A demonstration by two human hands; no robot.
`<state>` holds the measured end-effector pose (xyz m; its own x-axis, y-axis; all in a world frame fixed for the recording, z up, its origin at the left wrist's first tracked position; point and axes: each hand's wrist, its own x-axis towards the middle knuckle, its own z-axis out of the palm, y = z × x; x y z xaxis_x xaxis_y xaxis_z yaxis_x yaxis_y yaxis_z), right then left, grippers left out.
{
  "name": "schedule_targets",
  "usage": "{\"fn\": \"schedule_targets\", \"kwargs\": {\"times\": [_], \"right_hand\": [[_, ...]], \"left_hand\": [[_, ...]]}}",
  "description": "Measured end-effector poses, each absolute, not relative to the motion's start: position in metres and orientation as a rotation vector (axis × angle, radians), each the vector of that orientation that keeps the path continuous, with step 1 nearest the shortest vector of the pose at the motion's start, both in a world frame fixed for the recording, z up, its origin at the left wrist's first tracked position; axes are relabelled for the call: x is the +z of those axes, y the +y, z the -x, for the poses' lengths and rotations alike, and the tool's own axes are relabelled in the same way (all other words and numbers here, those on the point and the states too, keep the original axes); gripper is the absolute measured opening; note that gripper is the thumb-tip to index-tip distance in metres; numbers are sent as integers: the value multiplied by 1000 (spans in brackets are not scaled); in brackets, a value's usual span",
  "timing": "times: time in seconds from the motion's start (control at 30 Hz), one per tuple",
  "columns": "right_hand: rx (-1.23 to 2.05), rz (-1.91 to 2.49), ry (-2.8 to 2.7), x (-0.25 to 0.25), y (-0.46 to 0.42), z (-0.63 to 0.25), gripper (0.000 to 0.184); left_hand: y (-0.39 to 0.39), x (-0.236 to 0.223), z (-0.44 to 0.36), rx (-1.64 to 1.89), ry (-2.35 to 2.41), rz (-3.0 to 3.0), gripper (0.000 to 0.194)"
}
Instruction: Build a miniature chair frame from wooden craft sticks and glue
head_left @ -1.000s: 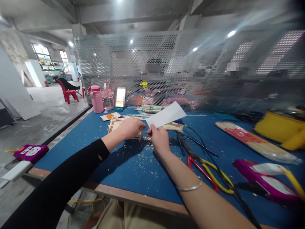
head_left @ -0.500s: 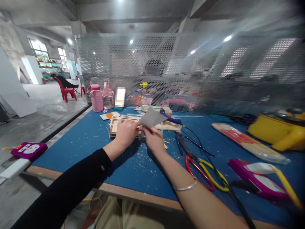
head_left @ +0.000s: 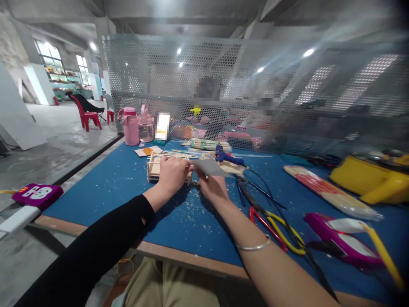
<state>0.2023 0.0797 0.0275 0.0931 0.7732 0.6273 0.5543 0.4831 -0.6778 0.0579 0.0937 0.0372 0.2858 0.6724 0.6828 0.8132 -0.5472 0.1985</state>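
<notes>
My right hand [head_left: 215,185] is closed, its thumb and fingers pinching a small grey-white paper sheet [head_left: 209,167] from below. The sheet lies nearly flat in the air, tipped toward me. At the sheet's left edge, my left hand [head_left: 174,174] is closed too, its fingertips pinched against that edge. Behind and beside the left hand stands a small frame built of thin wooden sticks [head_left: 153,168], partly covered by the hand. A blue glue gun [head_left: 230,158] rests just past the sheet, on light wooden sticks [head_left: 234,167].
Red-and-yellow-handled pliers [head_left: 276,232] lie right of my forearm, near a purple power strip [head_left: 343,243]. Beyond are a packet of sticks [head_left: 329,192] and a yellow container [head_left: 367,179]. A pink jug [head_left: 130,128] and phone [head_left: 162,126] stand before the perforated screen [head_left: 153,76].
The sheet has tilted from raised and facing me to nearly flat, turning from white to grey. My left hand has come right to meet its edge. The glue gun now shows more.
</notes>
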Motion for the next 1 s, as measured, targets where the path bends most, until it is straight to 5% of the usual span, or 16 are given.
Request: {"fn": "schedule_targets", "kwargs": {"times": [1.0], "right_hand": [[-271,1330,-1792,22,76,-199,34]], "left_hand": [[94,33,-59,-1138,-1415,2357,16]]}}
